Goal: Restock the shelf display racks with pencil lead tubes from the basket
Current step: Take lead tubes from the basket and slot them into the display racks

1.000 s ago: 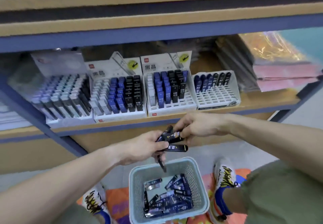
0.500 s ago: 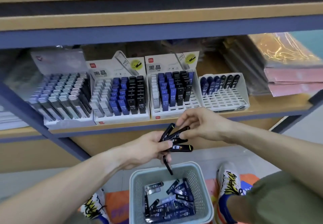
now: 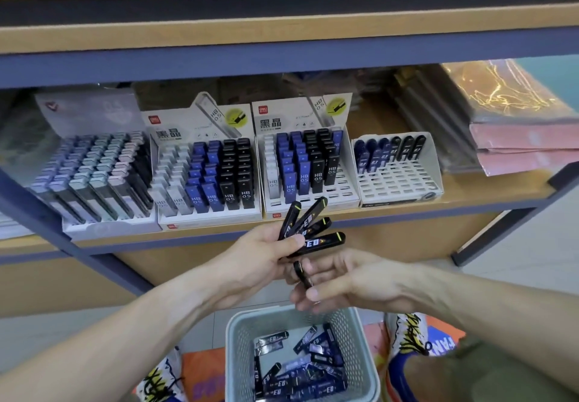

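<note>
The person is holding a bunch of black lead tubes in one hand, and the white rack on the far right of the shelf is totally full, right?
Not quite. The head view shows the white rack on the far right mostly unfilled: only its back row holds tubes. The rest is right: the left hand grips a fan of black lead tubes.

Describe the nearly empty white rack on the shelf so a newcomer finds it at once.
On the wooden shelf with the blue metal frame, four display racks stand in a row. Take the rightmost, the white plastic grid rack, beside the stack of pink packets. Unlike its packed neighbours, it holds only one back row of tubes and has no printed header card.
</note>
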Action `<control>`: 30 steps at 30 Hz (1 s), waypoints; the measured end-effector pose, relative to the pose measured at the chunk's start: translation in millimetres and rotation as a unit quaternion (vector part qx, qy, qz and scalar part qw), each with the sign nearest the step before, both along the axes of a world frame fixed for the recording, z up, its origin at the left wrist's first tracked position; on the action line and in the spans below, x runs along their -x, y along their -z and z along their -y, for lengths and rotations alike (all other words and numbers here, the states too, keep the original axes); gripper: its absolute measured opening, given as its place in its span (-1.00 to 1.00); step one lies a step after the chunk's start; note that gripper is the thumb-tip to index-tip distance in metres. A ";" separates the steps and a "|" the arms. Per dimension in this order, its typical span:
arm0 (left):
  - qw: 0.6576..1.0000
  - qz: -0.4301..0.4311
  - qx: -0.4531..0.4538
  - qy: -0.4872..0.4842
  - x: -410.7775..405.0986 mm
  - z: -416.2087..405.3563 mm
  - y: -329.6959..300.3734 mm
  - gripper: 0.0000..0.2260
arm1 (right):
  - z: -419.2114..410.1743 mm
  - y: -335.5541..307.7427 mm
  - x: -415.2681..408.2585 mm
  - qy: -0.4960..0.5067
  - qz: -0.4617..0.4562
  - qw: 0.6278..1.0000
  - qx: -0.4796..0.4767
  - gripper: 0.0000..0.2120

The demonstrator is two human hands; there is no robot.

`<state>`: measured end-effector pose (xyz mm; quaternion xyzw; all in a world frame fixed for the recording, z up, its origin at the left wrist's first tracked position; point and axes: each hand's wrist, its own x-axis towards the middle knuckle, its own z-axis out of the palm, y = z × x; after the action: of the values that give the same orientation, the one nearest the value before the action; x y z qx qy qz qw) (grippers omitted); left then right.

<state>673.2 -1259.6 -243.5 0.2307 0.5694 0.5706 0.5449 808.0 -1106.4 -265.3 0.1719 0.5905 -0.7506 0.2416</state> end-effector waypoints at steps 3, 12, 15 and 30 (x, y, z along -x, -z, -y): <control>0.999 -0.004 -0.005 -0.044 3.3 -0.6 -3.1 -0.76 | -3.2 -7.0 -0.1 -0.010 -0.020 0.999 -0.025 -0.70; 0.993 -0.044 -0.007 -0.113 19.6 2.9 -14.6 -0.78 | -26.3 -61.7 -7.0 0.102 -0.148 0.963 -0.199 -0.90; 0.992 -0.044 -0.016 -0.121 21.7 -2.4 -17.8 -0.79 | -34.2 -71.2 1.6 0.205 -0.161 0.951 -0.169 -0.87; 0.980 -0.007 -0.089 -0.180 9.6 -59.1 -27.9 -0.84 | -72.2 -84.3 21.9 0.306 -0.144 0.927 -0.163 -0.71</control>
<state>663.6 -1200.5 -215.6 0.1759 0.5522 0.7062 0.4067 786.1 -1034.2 -181.0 0.2714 0.6518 -0.6980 -0.1192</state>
